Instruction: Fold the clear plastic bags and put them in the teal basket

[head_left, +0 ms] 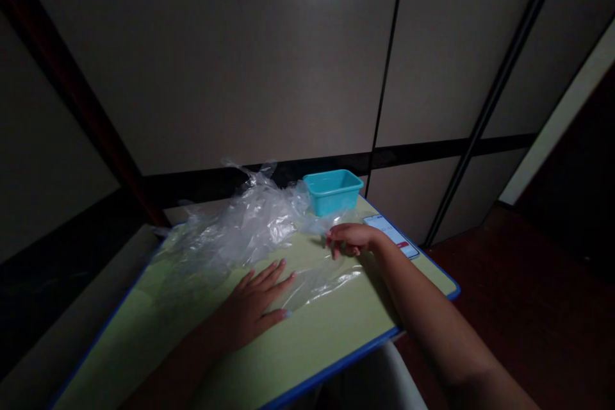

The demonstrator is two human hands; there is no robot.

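A clear plastic bag [323, 280] lies flattened on the pale green table [331, 333] between my hands. My left hand [259, 298] rests palm down with its fingers spread, its fingertips and thumb at the bag's left edge. Over the bag's far right end, my right hand [350, 238] is bent at the wrist, its fingers pointing down and loosely apart. I see nothing held in it, though its palm is hidden. A big loose heap of clear plastic bags [254, 214] covers the table's far left part.
Behind my right hand, a turquoise plastic tub [334, 195] stands at the table's far edge, with more clear plastic in front of it. A phone [391, 236] with its screen lit lies along the right edge. Wardrobe-like panels [269, 77] rise directly behind the table.
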